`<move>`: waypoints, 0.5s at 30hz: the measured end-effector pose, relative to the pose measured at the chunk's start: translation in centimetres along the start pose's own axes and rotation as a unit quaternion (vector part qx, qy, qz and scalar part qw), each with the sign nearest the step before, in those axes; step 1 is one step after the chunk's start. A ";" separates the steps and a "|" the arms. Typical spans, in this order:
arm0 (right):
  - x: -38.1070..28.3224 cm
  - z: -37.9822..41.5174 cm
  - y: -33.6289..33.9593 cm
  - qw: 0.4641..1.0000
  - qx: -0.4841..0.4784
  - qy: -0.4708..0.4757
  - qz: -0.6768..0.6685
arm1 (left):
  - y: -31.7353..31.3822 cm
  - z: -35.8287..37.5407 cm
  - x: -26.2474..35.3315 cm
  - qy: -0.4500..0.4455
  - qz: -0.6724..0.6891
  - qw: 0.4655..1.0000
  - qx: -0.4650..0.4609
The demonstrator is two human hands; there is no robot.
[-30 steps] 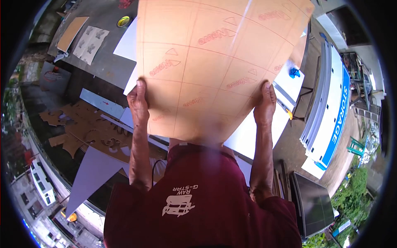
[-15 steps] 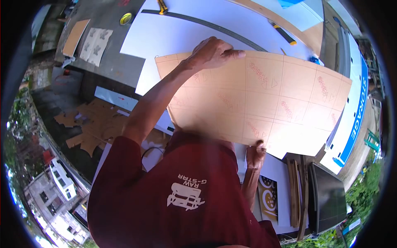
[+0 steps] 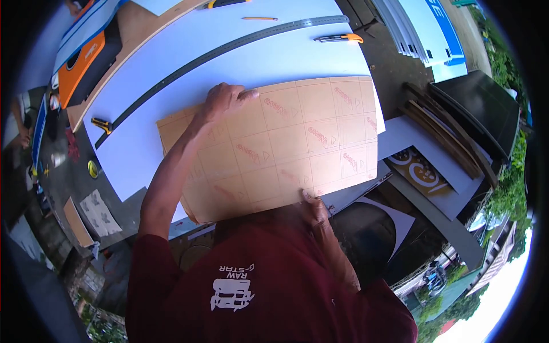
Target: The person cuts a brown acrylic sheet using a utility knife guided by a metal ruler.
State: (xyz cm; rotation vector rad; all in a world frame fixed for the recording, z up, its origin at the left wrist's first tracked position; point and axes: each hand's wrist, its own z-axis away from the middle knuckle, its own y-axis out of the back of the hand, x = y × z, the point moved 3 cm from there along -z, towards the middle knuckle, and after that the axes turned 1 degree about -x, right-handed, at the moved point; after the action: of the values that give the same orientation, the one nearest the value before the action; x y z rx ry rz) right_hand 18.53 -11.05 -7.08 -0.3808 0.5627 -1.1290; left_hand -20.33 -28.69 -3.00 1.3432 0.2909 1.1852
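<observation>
A brown paper-covered sheet [image 3: 274,146], with red printing and a drawn grid of lines, lies tilted across the front of my body. My left hand [image 3: 226,102] is closed on its far edge, thumb on top. Close to my shirt, my right hand [image 3: 315,208] pinches the near edge with the thumb on the printed face; its other fingers are hidden. Beneath and beyond is a large white sheet [image 3: 303,54]. On that lie a long dark ruler [image 3: 229,46], an orange cutter knife [image 3: 340,38], a pencil [image 3: 260,19] and a yellow-black knife [image 3: 102,124].
An orange-black case [image 3: 86,63] sits far left, with a person's arm [image 3: 22,123] beyond. A tape roll [image 3: 92,168] and patterned paper [image 3: 101,212] lie at left. Wooden strips [image 3: 446,137] and a black panel [image 3: 477,111] are at right, below stacked white-blue panels [image 3: 406,34].
The view has swung round, so the brown sheet, ruler and white sheet appear turned and shifted left. Both hands keep hold of the brown sheet's edges. The orange-black case has come into view.
</observation>
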 end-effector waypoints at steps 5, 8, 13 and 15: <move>1.1 -1.0 -0.9 0.997 0.018 0.076 -0.006 | 0.7 3.8 0.0 -0.019 0.034 0.992 0.116; 1.0 -0.8 -0.1 0.998 -0.013 -0.018 0.062 | 3.2 8.1 -2.5 -0.040 0.001 0.965 0.260; -11.8 3.7 0.4 0.845 0.247 0.136 0.454 | 3.1 21.2 -14.1 0.221 -0.010 0.908 0.356; -18.7 2.5 0.2 0.689 0.347 0.312 0.554 | 1.3 27.5 -16.9 0.360 -0.036 0.859 0.362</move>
State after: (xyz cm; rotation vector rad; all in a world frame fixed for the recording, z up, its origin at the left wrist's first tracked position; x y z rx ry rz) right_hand 14.36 6.32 -0.90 0.9840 0.7306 -0.1474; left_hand -7.56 -58.34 -1.47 1.4233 1.4335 1.5578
